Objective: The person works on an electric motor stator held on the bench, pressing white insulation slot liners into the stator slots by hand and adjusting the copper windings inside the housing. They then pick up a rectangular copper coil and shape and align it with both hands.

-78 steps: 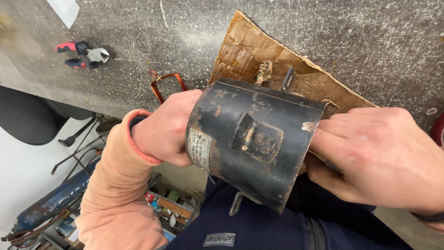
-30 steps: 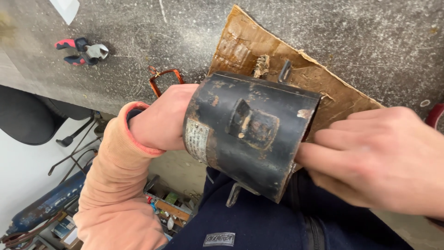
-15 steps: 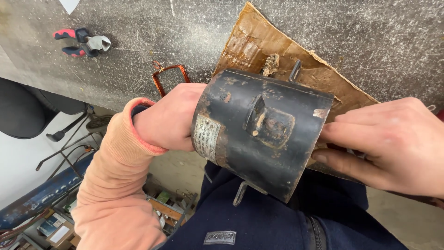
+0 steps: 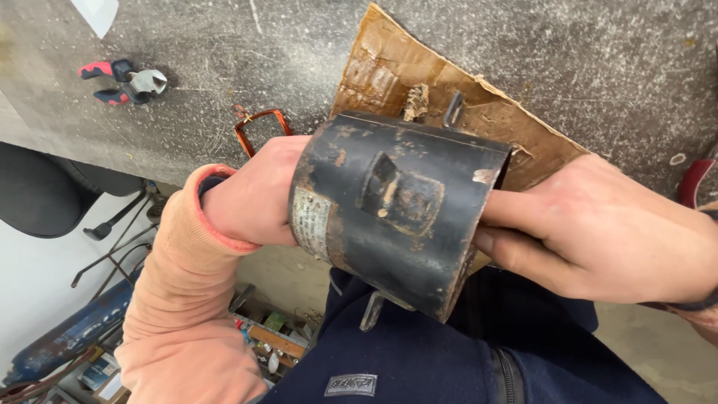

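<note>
While held up over the edge of a speckled grey workbench (image 4: 583, 52), fills the middle of the view: a black, scuffed metal cylinder housing (image 4: 396, 217), lying on its side and tilted, with a worn pale label near its left rim and a raised rectangular boss on its wall. Gripped from both ends. Goes into the left opening, the left hand (image 4: 258, 191), in a peach sleeve, fingers hidden inside, so cannot tell how they curl. Clasps the right rim, the right hand (image 4: 598, 232), fingers pressed flat against the housing's edge and reaching inside. Lies behind on the bench, partly covered by the housing, a torn brown cardboard sheet (image 4: 419, 71), stained and ragged at its edges. Sits near the bench edge, just above the left wrist, a small coil of copper wire (image 4: 258, 127). Rests well apart at the upper left, a pair of red-handled cutters (image 4: 123, 81). Shows at the far right edge, a sliver of a red object, too cropped to tell.
</note>
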